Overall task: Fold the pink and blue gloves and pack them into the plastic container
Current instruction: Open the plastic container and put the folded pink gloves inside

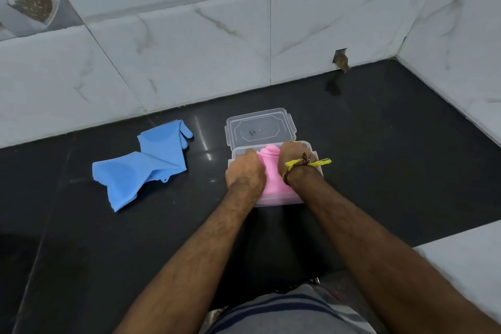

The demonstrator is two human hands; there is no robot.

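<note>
The folded pink gloves [272, 173] lie inside the clear plastic container [282, 202] on the black countertop. My left hand [245, 169] presses on their left side and my right hand [291, 160] presses on their right side, both with fingers curled down into the box. The container's clear lid [260, 127] lies flat just behind it. The two blue gloves [143, 165] lie unfolded and overlapping on the counter to the left, apart from both hands.
A white marble-tiled wall [189, 62] runs along the back and right of the black countertop [379, 157]. A small hole with brown debris [342, 60] sits at the wall's base. A white surface [466, 257] edges in at the lower right.
</note>
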